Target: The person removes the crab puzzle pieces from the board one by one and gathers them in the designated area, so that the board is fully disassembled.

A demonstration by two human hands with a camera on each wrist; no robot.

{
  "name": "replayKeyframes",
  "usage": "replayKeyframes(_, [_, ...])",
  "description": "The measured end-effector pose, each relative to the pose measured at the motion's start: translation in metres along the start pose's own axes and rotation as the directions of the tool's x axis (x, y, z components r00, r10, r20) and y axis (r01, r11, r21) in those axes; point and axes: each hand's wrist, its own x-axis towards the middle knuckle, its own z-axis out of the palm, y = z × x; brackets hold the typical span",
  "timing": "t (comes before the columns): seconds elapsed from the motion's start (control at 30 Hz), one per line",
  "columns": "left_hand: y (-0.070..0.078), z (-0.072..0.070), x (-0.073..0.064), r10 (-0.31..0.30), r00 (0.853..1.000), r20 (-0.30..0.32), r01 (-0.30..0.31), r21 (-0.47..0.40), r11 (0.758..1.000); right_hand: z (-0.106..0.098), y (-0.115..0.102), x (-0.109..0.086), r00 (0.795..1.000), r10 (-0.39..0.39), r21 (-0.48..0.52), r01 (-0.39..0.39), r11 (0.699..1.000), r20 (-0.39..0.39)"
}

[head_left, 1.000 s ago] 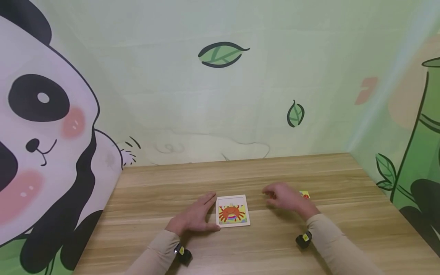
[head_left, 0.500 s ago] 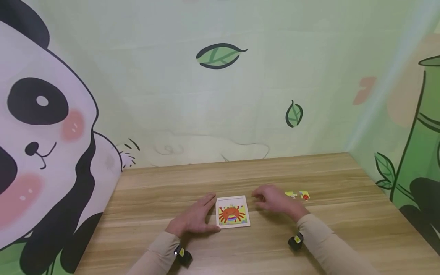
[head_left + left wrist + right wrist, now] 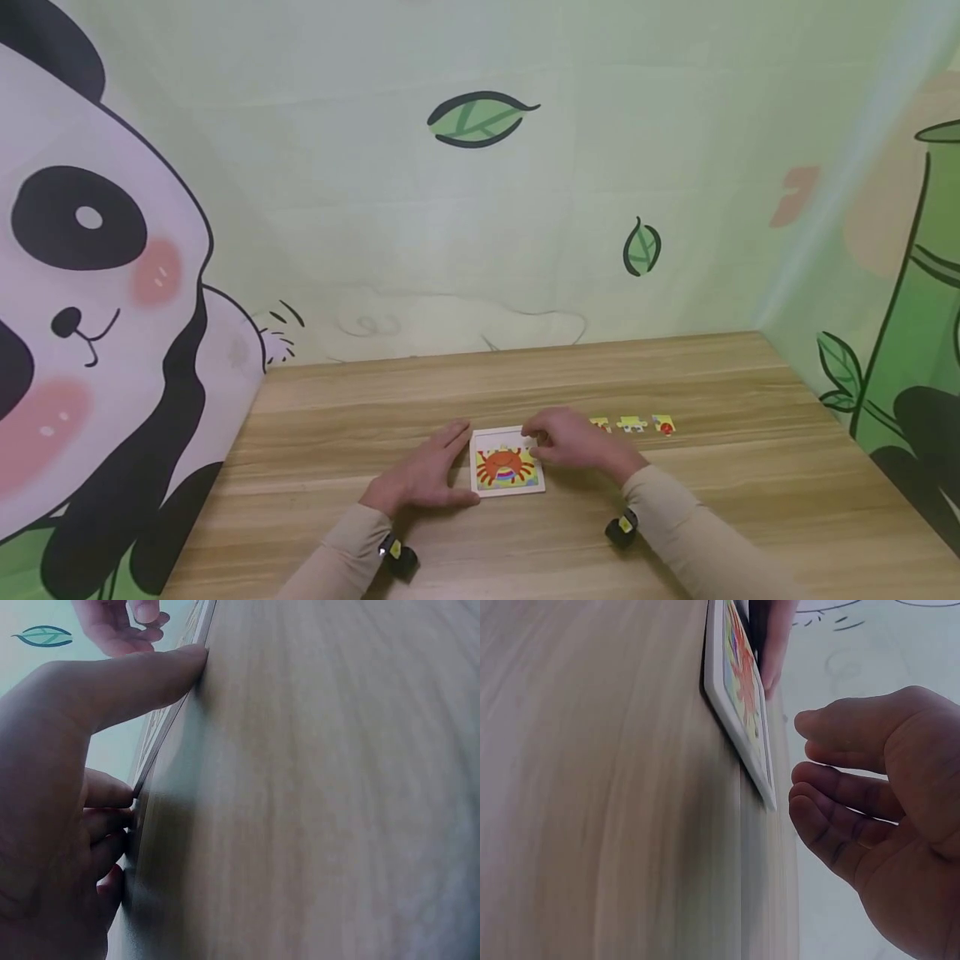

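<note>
A jigsaw puzzle (image 3: pixel 507 468) with a red crab picture lies in a square white frame (image 3: pixel 540 490); a pale strip shows along its far side. My left hand (image 3: pixel 423 471) rests at the frame's left side with fairly straight fingers, the thumb by the near corner and fingertips by the far corner. At the far right corner of the frame hovers my right hand (image 3: pixel 573 437). Its fingers (image 3: pixel 829 817) are loosely bent in the right wrist view, and I see nothing between them and the thumb.
Loose yellow puzzle pieces lie in a row right of my right hand: a partly hidden one (image 3: pixel 601 425), a middle one (image 3: pixel 632 425) and one with a red spot (image 3: pixel 664 425). A printed wall cloth (image 3: pixel 360 208) stands behind the wooden table (image 3: pixel 375 392).
My right hand has moved left from beside the loose pieces to the frame's right corner, uncovering more of the row. The left hand and the frame have stayed in place.
</note>
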Motion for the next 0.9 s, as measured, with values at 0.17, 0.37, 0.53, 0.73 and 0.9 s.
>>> replayKeyframes(0.17, [-0.001, 0.001, 0.000, 0.003, 1.000, -0.004, -0.003, 0.014, 1.000, 0.004, -0.009, 0.009, 0.999, 0.010, 0.019, -0.011, 1.000, 0.039])
replayKeyframes(0.37, [-0.002, 0.001, -0.001, 0.024, 0.999, -0.023, -0.024, 0.027, 0.999, 0.010, -0.017, 0.017, 0.997, 0.004, 0.002, -0.004, 1.000, 0.073])
replayKeyframes(0.53, [-0.003, 0.002, -0.001, 0.044, 0.999, -0.031, -0.043, 0.032, 0.999, 0.015, -0.024, 0.022, 0.996, 0.010, -0.007, -0.010, 1.000, 0.087])
replayKeyframes(0.73, [-0.003, 0.002, 0.000, 0.045, 0.999, -0.029, -0.044, 0.034, 0.998, 0.022, -0.028, 0.026, 0.998, 0.002, -0.036, 0.001, 0.999, 0.064])
replayKeyframes(0.9, [-0.003, 0.001, 0.000, 0.045, 0.999, -0.029, -0.044, 0.015, 0.999, 0.024, -0.032, 0.028, 0.996, 0.038, -0.040, -0.035, 0.999, 0.085])
